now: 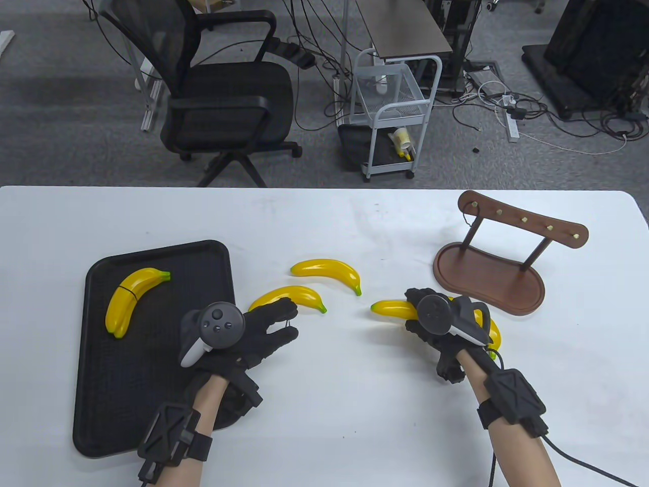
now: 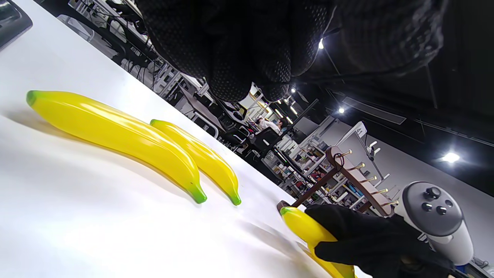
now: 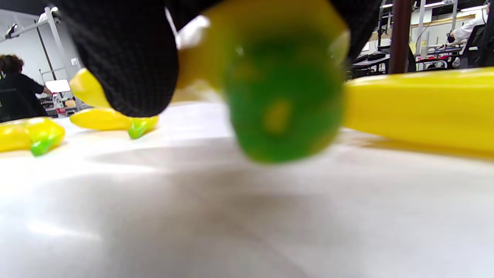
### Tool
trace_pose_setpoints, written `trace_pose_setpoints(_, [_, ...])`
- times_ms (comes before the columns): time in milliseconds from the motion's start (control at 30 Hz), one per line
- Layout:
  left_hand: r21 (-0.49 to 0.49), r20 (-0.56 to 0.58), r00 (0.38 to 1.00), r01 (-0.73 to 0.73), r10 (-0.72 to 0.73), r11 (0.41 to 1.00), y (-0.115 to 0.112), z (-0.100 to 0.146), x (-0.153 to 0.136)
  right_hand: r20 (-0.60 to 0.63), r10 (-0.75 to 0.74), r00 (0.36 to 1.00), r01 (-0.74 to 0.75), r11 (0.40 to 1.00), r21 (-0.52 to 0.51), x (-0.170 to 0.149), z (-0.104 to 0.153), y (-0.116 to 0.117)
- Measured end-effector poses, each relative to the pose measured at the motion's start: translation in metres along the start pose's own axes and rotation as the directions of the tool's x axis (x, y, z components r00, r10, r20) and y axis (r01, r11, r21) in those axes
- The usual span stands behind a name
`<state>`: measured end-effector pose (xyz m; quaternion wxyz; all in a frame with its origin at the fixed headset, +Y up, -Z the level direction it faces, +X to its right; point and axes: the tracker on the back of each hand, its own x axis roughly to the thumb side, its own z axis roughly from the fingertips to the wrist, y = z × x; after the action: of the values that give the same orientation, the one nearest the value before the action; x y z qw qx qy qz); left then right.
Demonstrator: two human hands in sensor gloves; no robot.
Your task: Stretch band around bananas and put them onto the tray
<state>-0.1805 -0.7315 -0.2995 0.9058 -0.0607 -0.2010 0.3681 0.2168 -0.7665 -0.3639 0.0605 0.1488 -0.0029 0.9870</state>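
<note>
Sitting at the table's left on the white tabletop (image 1: 324, 406): a black rectangular plastic tray (image 1: 152, 385), already carrying one pair of glossy yellow toy bananas (image 1: 133, 299) cinched by a thin dark band, so probably one bundle done. Still waiting loose on the table between the hands: two more yellow toy bananas with green tips, the nearer one (image 1: 291, 297) just beyond the left fingertips, the farther one (image 1: 329, 271) a little behind it. Standing at the right rear, a dark wooden hook rack on an oval base (image 1: 489, 276), apparently untouched. Hovering by the tray's right edge, the left hand (image 1: 243, 335), fingers fairly straight and spread, with what looks like a thin dark loop near the fingertips, too fine to be sure of. Closing round another yellow banana (image 1: 390, 309), the right hand (image 1: 436, 324), fingers curled over it, a second banana (image 1: 493, 332) peeking out yellow beside the wrist. Judging from this: a second pair being gathered, banding and placing still ahead, then likely a third pair. Showing only in the left wrist view: the gripped banana's (image 2: 308, 227) green tip poking clear of the right glove (image 2: 370, 239), and the two loose bananas (image 2: 115, 135) lying side by side, not touching. Filling the right wrist view: a blurred green banana end (image 3: 283, 96), held just above the table.
</note>
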Motion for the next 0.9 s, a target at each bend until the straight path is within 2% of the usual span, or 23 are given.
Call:
trace_pose_setpoints(467, [-0.006,0.001,1.000,0.000,0.000,1.000,-0.001,0.000,0.000,-0.139,-0.059,0.988,0.042,0.992,-0.119,-0.060,0.023,-0.035])
trace_pose_setpoints(900, [-0.008,0.002,1.000,0.001,-0.001,1.000,-0.002,-0.001,0.000,-0.258,-0.095,0.961,0.064,0.990,-0.127,-0.100,0.038,-0.029])
